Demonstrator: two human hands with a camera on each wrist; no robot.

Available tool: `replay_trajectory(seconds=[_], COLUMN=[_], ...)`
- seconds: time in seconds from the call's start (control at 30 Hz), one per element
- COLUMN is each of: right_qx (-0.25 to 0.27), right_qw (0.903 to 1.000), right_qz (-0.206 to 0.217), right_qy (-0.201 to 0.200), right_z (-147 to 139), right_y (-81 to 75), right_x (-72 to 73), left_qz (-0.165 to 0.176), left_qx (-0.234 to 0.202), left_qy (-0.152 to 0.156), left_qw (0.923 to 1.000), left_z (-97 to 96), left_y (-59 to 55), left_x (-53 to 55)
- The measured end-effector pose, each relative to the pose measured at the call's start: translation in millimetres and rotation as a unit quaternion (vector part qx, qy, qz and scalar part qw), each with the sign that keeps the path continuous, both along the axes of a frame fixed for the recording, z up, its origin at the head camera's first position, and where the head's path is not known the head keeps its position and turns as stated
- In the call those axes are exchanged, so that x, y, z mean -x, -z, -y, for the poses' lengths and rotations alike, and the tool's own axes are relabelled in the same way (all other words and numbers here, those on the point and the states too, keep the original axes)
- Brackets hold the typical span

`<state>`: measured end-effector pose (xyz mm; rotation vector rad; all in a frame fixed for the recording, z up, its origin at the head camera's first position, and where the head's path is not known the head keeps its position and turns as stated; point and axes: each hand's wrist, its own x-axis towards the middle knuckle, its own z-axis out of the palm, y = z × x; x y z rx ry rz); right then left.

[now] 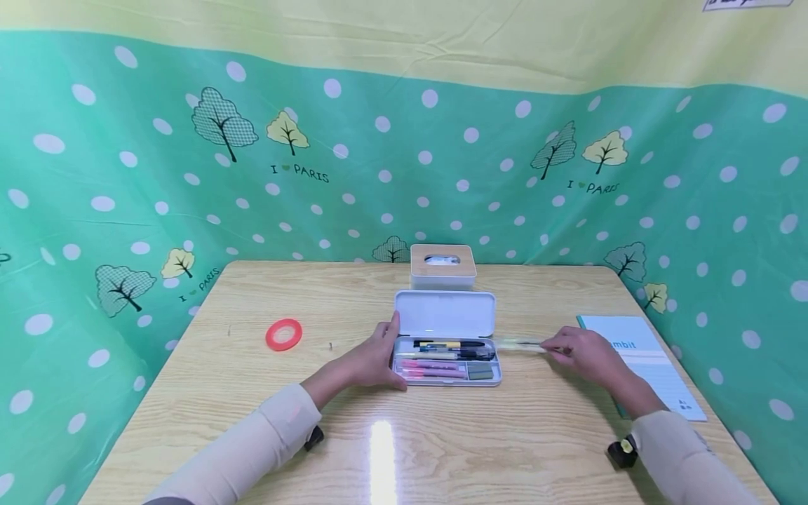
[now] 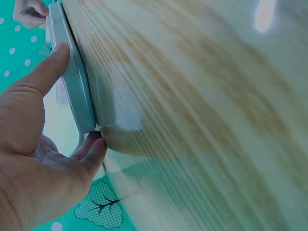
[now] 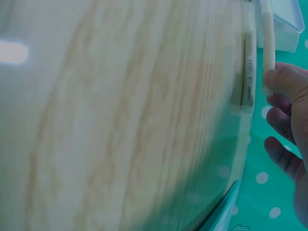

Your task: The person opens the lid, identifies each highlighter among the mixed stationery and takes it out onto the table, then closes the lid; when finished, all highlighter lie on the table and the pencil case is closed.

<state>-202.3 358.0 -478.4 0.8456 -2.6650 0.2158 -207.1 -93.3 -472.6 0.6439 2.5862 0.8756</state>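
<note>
An open white pencil case (image 1: 445, 313) stands in the middle of the table, lid raised at the back. Pens (image 1: 448, 344), pink pens (image 1: 432, 369) and a grey-green eraser (image 1: 480, 371) lie in its compartments. My left hand (image 1: 375, 358) holds the case's left end, thumb along the front side and fingers around the far corner. To the right of the case, my right hand (image 1: 583, 353) pinches a slim pale pen-like stick (image 3: 268, 38) between thumb and forefinger. The stick points left towards the case's right end, and the other right fingers are loosely bent.
A tissue box (image 1: 442, 280) with a wooden top stands behind the case. On the left lies a red tape roll (image 1: 284, 334), with a small dark bit (image 1: 330, 346) near it. A light-blue notebook (image 1: 656, 365) lies under the right forearm. A green patterned curtain (image 1: 353, 189) borders the table.
</note>
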Motion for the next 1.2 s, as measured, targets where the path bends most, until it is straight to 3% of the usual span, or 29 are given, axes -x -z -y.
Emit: replay_trajectory(seconds=[0.3, 0.93, 1.2], right_qx=[-0.002, -0.016, -0.018], right_qw=[0.9985, 0.9952, 0.9958], right_qz=[0.046, 0.081, 0.074], right_qy=[0.029, 0.054, 0.050], right_z=[-7.0, -8.2, -8.1], right_y=[3.6, 5.5, 5.2], right_x=[0.2, 2.8, 1.7], left_qz=[-0.001, -0.001, 0.001], left_qx=[-0.006, -0.009, -0.007], left_qy=[0.002, 0.003, 0.003], left_qw=[1.0000, 1.0000, 1.0000], left_z=[0.0, 0.9, 0.8], left_y=[1.4, 1.7, 0.6], left_x=[0.9, 0.8, 0.3])
